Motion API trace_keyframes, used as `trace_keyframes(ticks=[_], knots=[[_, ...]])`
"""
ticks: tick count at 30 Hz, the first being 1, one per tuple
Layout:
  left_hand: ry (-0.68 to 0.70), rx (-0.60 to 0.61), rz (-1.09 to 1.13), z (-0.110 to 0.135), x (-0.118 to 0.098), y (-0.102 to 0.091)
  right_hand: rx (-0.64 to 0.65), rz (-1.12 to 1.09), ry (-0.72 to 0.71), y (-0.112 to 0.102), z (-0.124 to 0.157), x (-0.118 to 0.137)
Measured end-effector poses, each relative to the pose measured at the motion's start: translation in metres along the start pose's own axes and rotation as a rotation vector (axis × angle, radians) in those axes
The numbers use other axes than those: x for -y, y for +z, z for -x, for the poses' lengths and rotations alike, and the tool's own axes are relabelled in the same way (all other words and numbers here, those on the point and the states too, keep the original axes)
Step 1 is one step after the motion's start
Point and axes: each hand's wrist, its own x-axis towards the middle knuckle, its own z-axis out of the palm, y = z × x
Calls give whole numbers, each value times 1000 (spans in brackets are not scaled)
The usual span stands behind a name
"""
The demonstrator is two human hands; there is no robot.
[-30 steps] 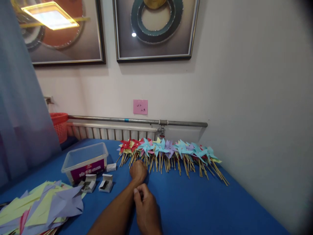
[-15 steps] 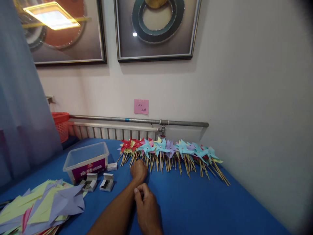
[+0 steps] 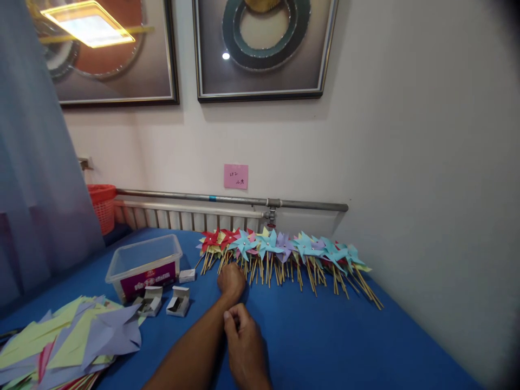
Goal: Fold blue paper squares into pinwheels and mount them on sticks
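My left hand [image 3: 231,281] is closed and rests on the blue cover, just in front of the stick ends of the paper pinwheels [image 3: 268,244]. These lie in a long row by the wall, with light blue, red, purple and yellow heads. Nothing shows in the left hand. Closer to me, my right hand [image 3: 246,344] is also closed, its curled fingers against my left forearm near the wrist, with no object visible in it. To the left stand two open small boxes [image 3: 177,302] and one closed small box [image 3: 187,275].
A clear plastic tub [image 3: 144,265] with a purple label stands left of the small boxes. Purple and yellow paper pinwheels [image 3: 69,341] are piled at lower left. Behind are a red basket [image 3: 103,208], a radiator [image 3: 182,216] and a metal pipe [image 3: 227,199] along the wall.
Both hands hold the same pose. Only the camera view has shifted very slightly.
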Motion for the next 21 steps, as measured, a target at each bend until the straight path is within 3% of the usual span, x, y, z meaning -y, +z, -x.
trace_keyframes(ticks=[12,17,21], knots=[[28,22,-26,20,11,-13,-64,-36,-89,-5,0,1],[71,42,-45,49,30,-26,-87,10,-114,-13,-1,2],[214,88,-116,81,51,-38,-105,62,-109,-19,-3,2]])
